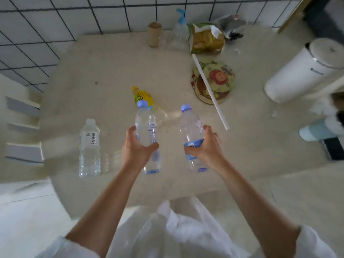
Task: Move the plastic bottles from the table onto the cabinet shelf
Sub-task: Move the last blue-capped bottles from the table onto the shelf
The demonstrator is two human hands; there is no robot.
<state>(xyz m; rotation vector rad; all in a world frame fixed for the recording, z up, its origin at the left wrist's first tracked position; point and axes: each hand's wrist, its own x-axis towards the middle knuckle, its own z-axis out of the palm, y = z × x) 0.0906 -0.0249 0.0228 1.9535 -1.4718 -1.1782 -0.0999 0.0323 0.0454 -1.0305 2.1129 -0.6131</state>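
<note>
My left hand (135,148) grips a clear bottle with a blue cap (146,125) round its middle, held upright over the beige table (104,67). My right hand (206,146) grips a second clear blue-capped bottle (191,127) the same way. To the left a clear bottle with a white cap and label (90,148) stands on the table near its front edge. A yellow-labelled bottle (142,95) lies on its side behind the left bottle. The cabinet shelf is not in view.
At the table's back stand a cardboard tube (154,34), a clear spray bottle with a blue top (180,32) and a torn snack bag (206,39). Round printed coasters (214,81) lie under a long white stick (210,92). A white cylinder (305,69) stands at right.
</note>
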